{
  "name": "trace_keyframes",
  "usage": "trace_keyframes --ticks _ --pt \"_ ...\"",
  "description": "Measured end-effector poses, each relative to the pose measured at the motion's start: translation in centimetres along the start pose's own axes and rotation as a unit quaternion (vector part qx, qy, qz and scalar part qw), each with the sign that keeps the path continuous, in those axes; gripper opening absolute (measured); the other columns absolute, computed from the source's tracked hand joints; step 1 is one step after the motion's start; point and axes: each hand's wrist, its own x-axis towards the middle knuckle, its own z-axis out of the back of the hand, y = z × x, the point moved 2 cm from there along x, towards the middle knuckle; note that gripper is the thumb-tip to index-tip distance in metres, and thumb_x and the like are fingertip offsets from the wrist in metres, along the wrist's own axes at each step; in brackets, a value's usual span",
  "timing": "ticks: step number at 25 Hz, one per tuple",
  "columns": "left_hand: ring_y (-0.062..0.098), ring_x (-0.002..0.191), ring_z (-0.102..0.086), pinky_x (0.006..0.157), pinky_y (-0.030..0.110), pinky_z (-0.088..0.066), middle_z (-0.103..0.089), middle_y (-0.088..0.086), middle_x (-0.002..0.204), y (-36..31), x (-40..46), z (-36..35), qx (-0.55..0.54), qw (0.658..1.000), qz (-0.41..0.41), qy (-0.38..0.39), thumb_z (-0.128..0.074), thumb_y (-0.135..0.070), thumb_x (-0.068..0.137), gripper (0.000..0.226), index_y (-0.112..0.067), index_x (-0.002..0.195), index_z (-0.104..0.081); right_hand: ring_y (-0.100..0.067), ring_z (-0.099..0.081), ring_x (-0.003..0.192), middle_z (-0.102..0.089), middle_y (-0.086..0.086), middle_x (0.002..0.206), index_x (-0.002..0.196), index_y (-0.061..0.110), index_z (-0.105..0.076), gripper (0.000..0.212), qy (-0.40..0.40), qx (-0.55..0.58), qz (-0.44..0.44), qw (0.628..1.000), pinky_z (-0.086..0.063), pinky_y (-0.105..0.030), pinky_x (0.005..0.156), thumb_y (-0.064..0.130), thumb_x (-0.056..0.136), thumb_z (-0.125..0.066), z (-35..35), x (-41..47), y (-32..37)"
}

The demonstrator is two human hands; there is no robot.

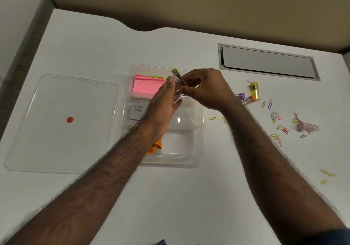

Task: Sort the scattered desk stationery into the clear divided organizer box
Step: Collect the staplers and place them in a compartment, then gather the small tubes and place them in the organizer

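Lid (62,123) left of organizer box (198,150); paper clips (280,123) right.

The one readable word is "camlin", printed in dark lowercase letters on a small white rectangular box (137,110) lying in the left middle compartment of the clear plastic divided organizer box (198,161). Beneath it run two or three lines of smaller print, too blurred to make out.
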Motion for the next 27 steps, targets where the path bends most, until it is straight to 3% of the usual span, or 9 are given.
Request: trace_keyframes --ticks 2,5,14,19,27 --pt "0.021 0.138 -0.052 0.118 0.039 -0.039 -0.054 0.008 0.149 -0.2 -0.1 0.5 -0.004 1.0 0.006 -0.022 -0.039 -0.048 0.107 0.056 -0.013 0.15 -0.041 -0.007 -0.071 0.083 -0.077 0.01 0.094 0.106 0.027 -0.082 0.024 0.003 -0.074 -0.001 0.997 -0.061 -0.034 0.079 0.033 0.083 -0.077 -0.1 1.0 -1.2" --pt "0.02 0.142 -0.047 0.117 0.034 -0.038 -0.049 0.007 0.152 0.1 -0.9 1.3 0.022 0.999 0.012 -0.026 -0.036 -0.048 0.107 0.06 -0.013 0.155 -0.033 -0.019 -0.069 0.083 -0.077 0.004 0.093 0.102 0.025 -0.083 0.022 0.045 -0.158 -0.011 0.986 -0.061 -0.042 0.077 0.026 0.082 -0.072 -0.7 2.3 -2.4" --pt "0.018 0.142 -0.047 0.119 0.035 -0.037 -0.045 0.007 0.157 0.6 -2.0 2.4 0.038 0.999 0.0 -0.02 -0.039 -0.05 0.106 0.063 -0.014 0.157 -0.032 -0.025 -0.07 0.087 -0.079 0.0 0.097 0.104 0.027 -0.082 0.022 0.131 -0.218 -0.005 0.967 -0.062 -0.044 0.082 0.02 0.086 -0.072 -2.2 4.1 -3.0" --pt "0.019 0.142 -0.047 0.12 0.036 -0.036 -0.047 0.007 0.154 0.3 -2.5 1.2 0.034 0.999 0.003 -0.004 -0.038 -0.046 0.107 0.06 -0.01 0.155 -0.036 -0.014 -0.071 0.091 -0.079 0.001 0.109 0.113 0.022 -0.08 0.029 0.074 -0.164 -0.009 0.984 -0.061 -0.037 0.087 0.011 0.086 -0.074 -1.1 2.1 -3.3" --pt "0.015 0.139 -0.05 0.12 0.039 -0.036 -0.049 0.006 0.154 2.3 -4.1 -4.0 0.059 0.996 0.018 0.071 -0.045 -0.055 0.101 0.068 -0.011 0.153 -0.04 -0.006 -0.071 0.093 -0.077 0.008 0.109 0.115 0.024 -0.078 0.025 -0.077 -0.043 -0.056 0.995 -0.061 -0.028 0.085 0.023 0.09 -0.077 1.6 -7.1 -6.2"
